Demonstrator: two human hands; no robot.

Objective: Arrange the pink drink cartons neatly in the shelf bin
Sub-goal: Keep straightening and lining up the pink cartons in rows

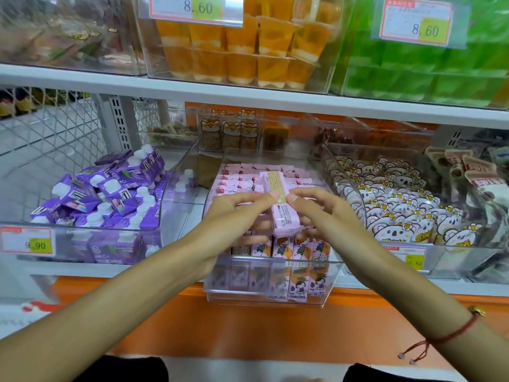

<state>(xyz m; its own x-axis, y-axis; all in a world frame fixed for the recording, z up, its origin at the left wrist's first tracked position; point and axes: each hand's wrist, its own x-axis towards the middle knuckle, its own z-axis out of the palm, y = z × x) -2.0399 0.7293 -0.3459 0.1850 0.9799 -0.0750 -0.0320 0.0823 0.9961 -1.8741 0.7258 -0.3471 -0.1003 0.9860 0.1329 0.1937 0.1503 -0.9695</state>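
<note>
Pink carton (282, 205), pinched by left hand (234, 216) and right hand (327, 213), seemingly above the bin's (275, 274) packed rows.

shop | price tags (26, 241) on shelf bins (272, 274) of packaged snacks

Both hands, left hand (237, 213) and right hand (316, 213), pinch one pink carton (281, 205) above the clear shelf bin (264, 274), purple cartons (110, 188) at nine o'clock.

Bright, even light; perhaps blurred edges
</note>
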